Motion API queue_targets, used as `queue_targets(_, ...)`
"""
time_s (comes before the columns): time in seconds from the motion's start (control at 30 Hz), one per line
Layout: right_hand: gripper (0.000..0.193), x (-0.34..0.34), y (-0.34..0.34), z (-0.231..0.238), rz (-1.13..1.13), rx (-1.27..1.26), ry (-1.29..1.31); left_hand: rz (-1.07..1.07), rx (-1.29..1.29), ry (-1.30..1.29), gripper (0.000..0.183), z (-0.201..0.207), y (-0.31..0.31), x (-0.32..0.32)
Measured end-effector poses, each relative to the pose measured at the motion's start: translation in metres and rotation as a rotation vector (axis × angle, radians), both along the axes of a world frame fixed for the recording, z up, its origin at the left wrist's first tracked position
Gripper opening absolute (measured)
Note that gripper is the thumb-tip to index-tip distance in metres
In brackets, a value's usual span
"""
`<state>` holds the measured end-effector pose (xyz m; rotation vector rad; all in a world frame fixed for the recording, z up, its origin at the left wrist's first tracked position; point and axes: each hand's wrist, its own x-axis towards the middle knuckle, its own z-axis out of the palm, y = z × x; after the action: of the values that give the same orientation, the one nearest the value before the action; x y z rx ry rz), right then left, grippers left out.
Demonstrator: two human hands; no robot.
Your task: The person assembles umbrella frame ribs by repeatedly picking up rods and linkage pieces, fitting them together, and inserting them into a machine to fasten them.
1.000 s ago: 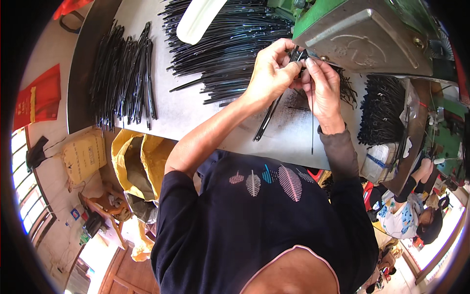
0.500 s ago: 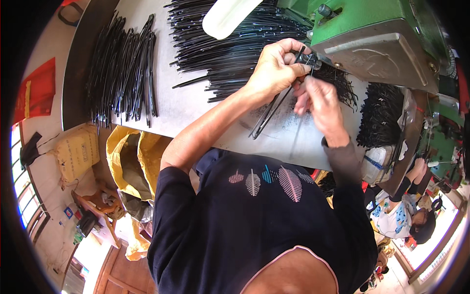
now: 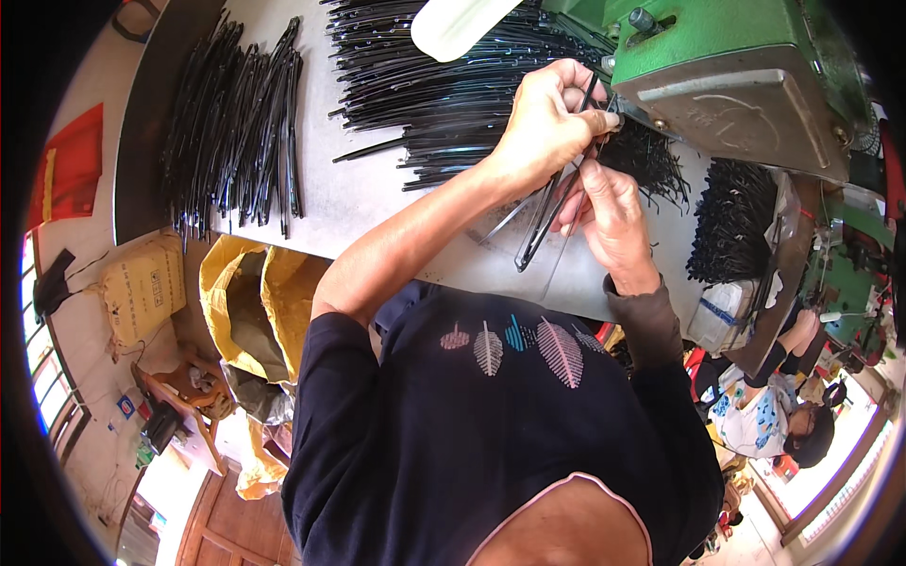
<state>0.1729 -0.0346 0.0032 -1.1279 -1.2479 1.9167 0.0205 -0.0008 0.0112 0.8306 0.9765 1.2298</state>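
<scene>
Strips (image 3: pixel 531 249) diagonal, lower ends leftward

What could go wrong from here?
The left hand looks close to the green machine, so it might bump it. The black strips it holds extend well past its grip and might swing or slip. The left forearm passes beside the large pile and could knock pieces askew.

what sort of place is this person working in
Probably a small workshop: there's a green machine, a metal-topped worktable and piles of thin black strips laid out on it.
</scene>
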Motion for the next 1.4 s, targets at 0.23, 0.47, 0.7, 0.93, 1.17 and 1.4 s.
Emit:
queue_targets(0.23, 0.044, 0.001, 0.006, -0.004, -0.03, -0.037, 0.012, 0.037, -0.011, -0.075, 0.02, -0.013, 0.009, 0.008)
queue_targets(0.47, 0.043, 0.001, 0.002, 0.002, -0.075, -0.292, 0.213, 0.029, -0.095, -0.025, 0.019, -0.009, 0.006, 0.007)
queue_targets(0.7, 0.038, -0.012, -0.006, -0.012, -0.17, -0.236, 0.262, 0.019, -0.036, 0.027, 0.016, -0.006, 0.007, 0.007)
queue_targets(0.93, 0.017, 0.01, 0.009, 0.005, -0.108, 0.78, -0.667, 0.079, -0.063, 0.211, 0.018, 0.011, -0.019, -0.071)
queue_targets(1.17, 0.008, 0.011, 0.021, 0.007, 0.27, 1.304, -1.05, 0.52, 0.186, 2.118, 0.032, 0.017, -0.067, -0.18)
queue_targets(1.4, 0.013, 0.009, 0.038, 0.003, 0.432, 1.339, -1.032, 0.007, 0.414, 1.239, 0.018, -0.006, -0.103, -0.068)
